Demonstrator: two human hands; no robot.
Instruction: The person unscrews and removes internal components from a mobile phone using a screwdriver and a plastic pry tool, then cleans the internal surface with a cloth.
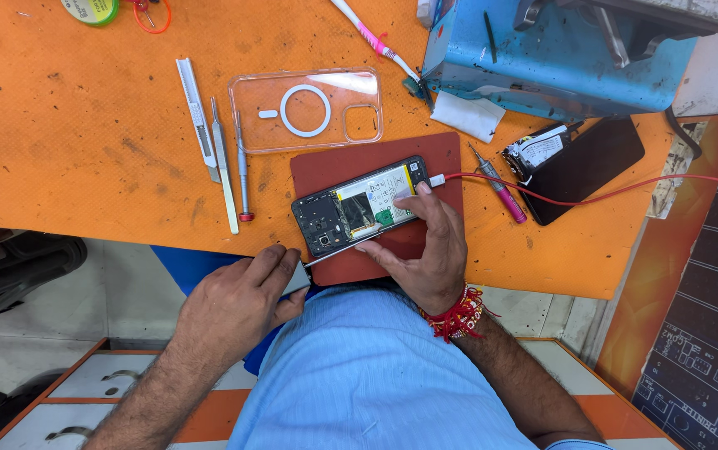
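Note:
An opened phone with its back off lies tilted on a dark red mat, its battery and board showing. My right hand rests on the phone's near edge, thumb and fingers pressing it down. My left hand grips the handle of a thin metal tool whose blade runs along the phone's lower edge. A red cable is plugged into the phone's right end.
On the orange table lie a clear phone case, a utility knife, tweezers, a small screwdriver, a pink screwdriver, a dark phone and a blue machine. Drawers sit below.

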